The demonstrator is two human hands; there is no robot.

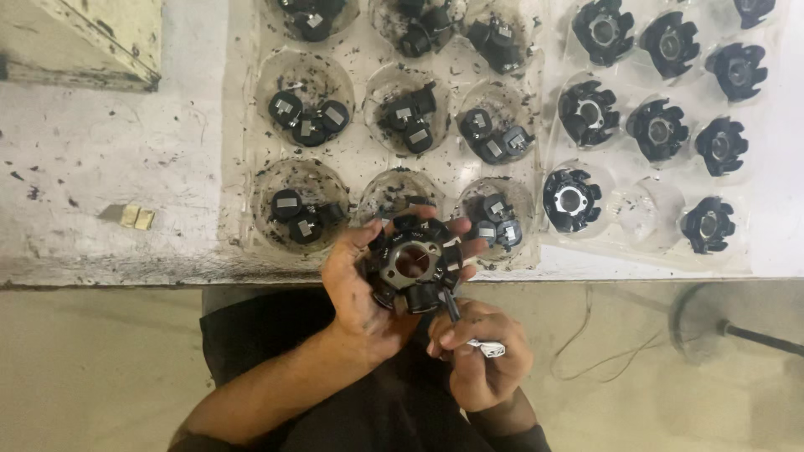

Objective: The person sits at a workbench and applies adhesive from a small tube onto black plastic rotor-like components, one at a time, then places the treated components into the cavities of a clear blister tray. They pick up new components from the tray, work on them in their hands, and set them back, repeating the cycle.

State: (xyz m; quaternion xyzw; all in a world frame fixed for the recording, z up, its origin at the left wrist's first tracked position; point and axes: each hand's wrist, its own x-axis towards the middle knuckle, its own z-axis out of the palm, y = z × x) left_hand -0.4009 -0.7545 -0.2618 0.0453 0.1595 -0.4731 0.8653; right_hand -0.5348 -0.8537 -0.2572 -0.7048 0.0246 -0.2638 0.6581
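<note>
Presently the left hand (360, 289) is grasping a black toothed core (412, 264) at frame centre, while the right hand (481, 356), clenched on a thin tool (452, 308), is working its lower edge; steady aim seems needed.

Clear tray (368, 155) with small black pieces in round cups, second tray (636, 180) of black toothed rings, white speckled bench (109, 167), two tan chips (137, 218), floor wire (599, 356).

Only packaging here is two clear plastic blister trays lying side by side on the white bench. The left tray (368, 159) has round pockets, each holding small black pieces; the right tray (624, 176) holds black toothed rings. No labels, signs or screens.
</note>
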